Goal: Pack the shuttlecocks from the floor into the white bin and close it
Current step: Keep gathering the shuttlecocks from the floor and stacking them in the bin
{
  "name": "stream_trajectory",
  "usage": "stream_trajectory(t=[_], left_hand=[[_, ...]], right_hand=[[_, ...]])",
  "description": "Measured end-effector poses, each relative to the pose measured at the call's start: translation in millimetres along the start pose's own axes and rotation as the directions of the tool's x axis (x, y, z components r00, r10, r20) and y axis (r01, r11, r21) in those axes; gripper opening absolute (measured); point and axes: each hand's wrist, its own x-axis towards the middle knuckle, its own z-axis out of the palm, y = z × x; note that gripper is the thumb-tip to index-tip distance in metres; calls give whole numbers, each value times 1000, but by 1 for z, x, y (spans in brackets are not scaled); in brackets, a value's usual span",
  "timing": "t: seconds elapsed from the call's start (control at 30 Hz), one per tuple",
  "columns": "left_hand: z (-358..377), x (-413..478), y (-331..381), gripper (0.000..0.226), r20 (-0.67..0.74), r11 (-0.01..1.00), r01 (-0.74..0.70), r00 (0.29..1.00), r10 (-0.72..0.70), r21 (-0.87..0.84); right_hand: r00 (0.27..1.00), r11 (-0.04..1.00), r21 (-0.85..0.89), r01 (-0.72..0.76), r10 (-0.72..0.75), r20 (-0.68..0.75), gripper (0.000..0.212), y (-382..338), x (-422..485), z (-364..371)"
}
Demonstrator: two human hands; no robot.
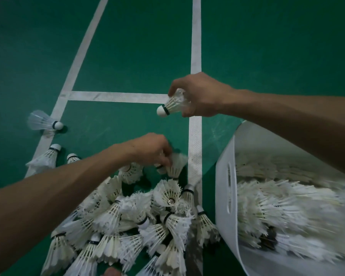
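Dozens of white feather shuttlecocks (147, 226) with round cork tips lie heaped on the green court floor (127, 46), just left of the white plastic bin (225, 192). The bin's slotted side wall faces the heap. It is open and holds a deep layer of feathers, blurred in this head view. No lid shows.

Beyond the bin's far-left corner, the right hand (199, 96) curls its fingers round the feather skirt of a held shuttlecock (170, 105), cork pointing away from the bin, raised clear of the floor. Left of the bin, at the far edge of the heap, the left hand (149, 150) pinches the skirt of a second shuttlecock (175, 164) that is touching the pile. A stray shuttlecock (44, 123) lies on its side well to the left of the bin, on one of the white painted lines (195, 46), with two more lying nearer the heap.

The step in hand looks like gathering with both hands. To do it well, grip lightly at the skirt so the feathers do not crush, carry each one over the rim before letting go, and lay it cork-first among the others so the bin can be closed later. The strays on the far side are best swept in with the heap.

Dark bands ring the corks, but no brand or writing can be read.
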Motion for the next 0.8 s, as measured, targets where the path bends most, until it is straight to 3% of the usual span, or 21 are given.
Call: stream_trajectory(t=[0.17, 0.23, 0.37, 0.43, 0.53, 0.8], left_hand=[[-38, -20, 3, 26, -369, 957, 16, 921, -126, -289], [-52, -32, 15, 20, -482, 951, -50, 869, -108, -304], [-83, -57, 53, 23, -578, 904, -183, 812, -84, -388], [-96, -68, 76, 28, -563, 862, -262, 826, -32, -434], [-108, -75, 112, 29, -480, 875, -341, 864, 148, -344], [-90, -16, 222, 38, -60, 862, -500, 866, 497, -85]], right_hand=[[980, 995, 94, -38, 56, -192, 59, 6, -35, -35], [957, 988, 150, -43, 84, -278, 56, 14, -56, -52], [906, 988, 120, -93, 134, -400, 55, 37, -109, -82], [889, 982, 125, -144, 184, -420, 54, 50, -139, -91], [868, 965, 128, -229, 262, -422, 52, 68, -186, -96], [874, 906, 83, -415, 422, -241, 48, 118, -271, -76]])
